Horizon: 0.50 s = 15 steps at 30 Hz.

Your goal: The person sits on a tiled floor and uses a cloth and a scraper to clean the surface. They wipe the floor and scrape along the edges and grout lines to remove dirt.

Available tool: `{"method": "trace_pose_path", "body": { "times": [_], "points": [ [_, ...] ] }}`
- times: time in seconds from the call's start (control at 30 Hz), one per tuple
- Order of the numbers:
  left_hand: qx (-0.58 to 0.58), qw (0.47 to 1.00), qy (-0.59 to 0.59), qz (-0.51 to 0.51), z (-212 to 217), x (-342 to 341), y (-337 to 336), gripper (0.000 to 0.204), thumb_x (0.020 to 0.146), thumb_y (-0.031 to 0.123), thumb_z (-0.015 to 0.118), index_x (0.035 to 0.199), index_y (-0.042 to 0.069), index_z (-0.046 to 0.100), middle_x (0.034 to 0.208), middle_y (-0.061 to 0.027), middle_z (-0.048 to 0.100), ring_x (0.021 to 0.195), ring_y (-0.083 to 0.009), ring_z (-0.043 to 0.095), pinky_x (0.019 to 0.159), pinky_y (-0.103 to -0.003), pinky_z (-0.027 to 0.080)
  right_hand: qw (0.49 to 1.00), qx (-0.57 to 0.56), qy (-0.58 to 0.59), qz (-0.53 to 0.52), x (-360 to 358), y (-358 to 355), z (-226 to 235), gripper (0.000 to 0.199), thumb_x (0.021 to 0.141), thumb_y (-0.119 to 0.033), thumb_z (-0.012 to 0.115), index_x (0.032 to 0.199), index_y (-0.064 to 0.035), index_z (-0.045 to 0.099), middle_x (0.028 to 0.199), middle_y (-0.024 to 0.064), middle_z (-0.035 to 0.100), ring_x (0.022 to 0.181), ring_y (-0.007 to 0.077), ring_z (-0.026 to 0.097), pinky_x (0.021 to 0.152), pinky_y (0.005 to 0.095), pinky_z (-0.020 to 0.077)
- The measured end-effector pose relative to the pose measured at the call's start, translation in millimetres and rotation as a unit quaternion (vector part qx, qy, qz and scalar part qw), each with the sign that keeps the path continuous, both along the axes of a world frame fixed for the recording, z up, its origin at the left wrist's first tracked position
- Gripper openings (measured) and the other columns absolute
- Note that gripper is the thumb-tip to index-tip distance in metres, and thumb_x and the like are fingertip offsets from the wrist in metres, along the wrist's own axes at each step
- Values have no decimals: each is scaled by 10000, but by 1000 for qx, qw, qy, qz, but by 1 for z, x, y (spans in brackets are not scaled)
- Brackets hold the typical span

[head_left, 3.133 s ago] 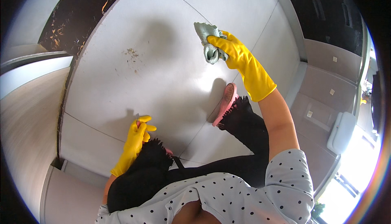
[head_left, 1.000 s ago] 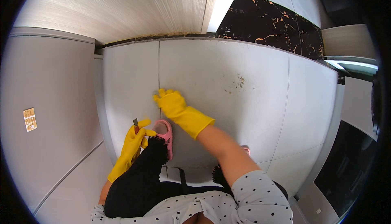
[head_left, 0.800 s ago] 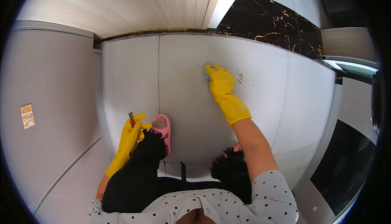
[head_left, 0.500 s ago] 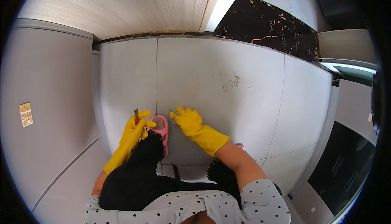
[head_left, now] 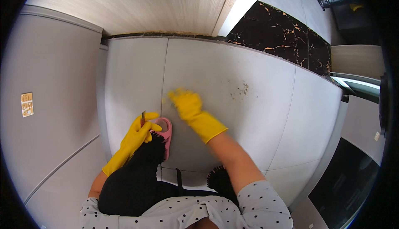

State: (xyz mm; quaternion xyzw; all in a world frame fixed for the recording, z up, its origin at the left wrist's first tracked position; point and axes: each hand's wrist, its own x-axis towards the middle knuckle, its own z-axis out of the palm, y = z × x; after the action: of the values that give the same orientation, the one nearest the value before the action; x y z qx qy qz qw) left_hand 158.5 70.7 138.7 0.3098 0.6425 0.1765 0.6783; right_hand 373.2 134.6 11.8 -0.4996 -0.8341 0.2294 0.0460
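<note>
My left hand [head_left: 143,130] in a long yellow rubber glove is closed round a small scraper [head_left: 143,118] with a reddish handle, its flat dark blade pointing up. The hand rests by my knee, beside a pink slipper [head_left: 167,133] on my foot. Over the pale floor tiles [head_left: 216,146], my right hand [head_left: 185,104], gloved the same way, reaches forward with its fingers curled down and smeared by motion. A greyish scrap shows at its fingertips, too blurred to name. To the right of that hand lies a scatter of brown crumbs [head_left: 244,89].
A light wood-grain panel [head_left: 145,8] closes off the far side, with a dirty line along its foot. Grey-beige cabinets [head_left: 58,83] stand on the left. Black marble-look sill [head_left: 282,37] lies at the far right, and a dark glass-fronted appliance [head_left: 345,179] at the right.
My right hand has moved forward and slightly left across the tiles, away from the slipper. My left hand still holds the scraper by my knee. The view has shifted a little.
</note>
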Motion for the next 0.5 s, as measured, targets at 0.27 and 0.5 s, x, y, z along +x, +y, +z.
{"method": "trace_pose_path", "body": {
  "times": [0.27, 0.5],
  "points": [
    [17, 993, 0, 119, -13, -30, -45, 302, 1040, 153, 430, 1308, 41, 514, 960, -93, 722, 527, -72, 517, 509, -186, 415, 979, 25, 159, -124, 98, 47, 29, 421, 797, -114, 611, 1205, -205, 656, 1150, 98, 683, 1030, 340, 623, 942, 432, 464],
    [37, 992, -6, 118, -4, -18, -41, 307, 1042, 159, 434, 1313, 37, 508, 966, -95, 721, 548, -69, 530, 518, -183, 419, 977, -6, -8, 211, -15, 77, 11, 295, 816, -161, 587, 1080, -219, 703, 1105, 61, 679, 1092, 322, 591, 994, 465, 410]
  ]
}}
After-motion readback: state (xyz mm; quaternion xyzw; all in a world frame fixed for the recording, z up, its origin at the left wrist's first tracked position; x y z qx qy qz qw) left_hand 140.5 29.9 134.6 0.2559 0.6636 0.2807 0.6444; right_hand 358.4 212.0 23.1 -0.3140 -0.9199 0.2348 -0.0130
